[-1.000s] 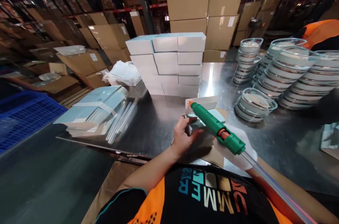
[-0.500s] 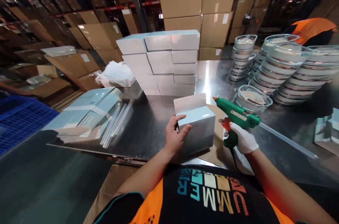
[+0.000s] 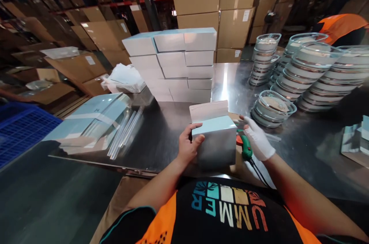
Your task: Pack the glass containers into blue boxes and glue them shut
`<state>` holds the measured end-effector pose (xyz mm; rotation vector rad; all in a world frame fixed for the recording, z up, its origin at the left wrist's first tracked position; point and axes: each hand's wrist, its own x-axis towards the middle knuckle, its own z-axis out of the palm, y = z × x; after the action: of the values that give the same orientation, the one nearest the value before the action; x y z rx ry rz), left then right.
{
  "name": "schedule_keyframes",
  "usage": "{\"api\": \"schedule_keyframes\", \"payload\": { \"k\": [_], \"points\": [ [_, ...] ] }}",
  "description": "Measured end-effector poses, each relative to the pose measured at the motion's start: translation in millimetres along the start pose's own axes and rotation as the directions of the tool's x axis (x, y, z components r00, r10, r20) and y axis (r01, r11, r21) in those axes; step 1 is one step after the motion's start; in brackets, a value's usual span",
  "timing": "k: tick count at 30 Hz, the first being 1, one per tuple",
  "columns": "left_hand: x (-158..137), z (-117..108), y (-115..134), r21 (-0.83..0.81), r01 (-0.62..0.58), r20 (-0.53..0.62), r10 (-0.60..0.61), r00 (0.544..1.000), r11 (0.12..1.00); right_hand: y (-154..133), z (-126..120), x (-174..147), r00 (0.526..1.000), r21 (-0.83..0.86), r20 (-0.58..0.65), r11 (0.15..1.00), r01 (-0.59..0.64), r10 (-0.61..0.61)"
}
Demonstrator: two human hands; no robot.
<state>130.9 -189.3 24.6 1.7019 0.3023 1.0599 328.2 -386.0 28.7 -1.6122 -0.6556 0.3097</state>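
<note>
At left, the steel table (image 3: 164, 126)'s front edge ran below a bundle of clear sticks (image 3: 125, 133), too overlapped to count; bare room separated them from the left hand (image 3: 188, 145), thumb and fingers gripping the left side of one pale-blue box (image 3: 217, 144), flap up, near the edge; one green glue gun (image 3: 246, 147), raised half a second earlier, lay low just beside it; the gloved right hand (image 3: 258, 139)'s fingers were extended, loosed from the handle; one short dish stack (image 3: 266, 119) stood beyond.
</note>
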Motion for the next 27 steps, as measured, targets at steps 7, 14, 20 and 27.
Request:
{"api": "schedule_keyframes", "payload": {
  "k": [7, 14, 20, 27],
  "points": [
    [-4.6, -11.2, -10.9, 0.019, -0.041, 0.155, 0.038, 0.987, 0.999, -34.2, 53.7, 4.0, 0.981, 0.07, 0.178, 0.995, 0.065, -0.076],
    [-6.6, -6.6, -23.8, -0.153, -0.121, -0.071, 0.111, 0.991, 0.981, -16.7, 29.2, 2.0, 0.86, 0.003, 0.349, 0.918, 0.396, -0.372],
    [11.3, -18.3, -16.1, -0.127, -0.214, 0.177, 0.234, 0.956, 0.968, -12.0, 18.2, -8.7, 0.691, 0.085, 0.447, 0.796, 0.6, -0.568],
    [12.2, -23.2, -8.9, -0.14, -0.28, 0.217, 0.306, 0.927, 0.95, -23.0, 27.6, -13.4, 0.665, 0.061, 0.454, 0.766, 0.64, -0.592]
  ]
}}
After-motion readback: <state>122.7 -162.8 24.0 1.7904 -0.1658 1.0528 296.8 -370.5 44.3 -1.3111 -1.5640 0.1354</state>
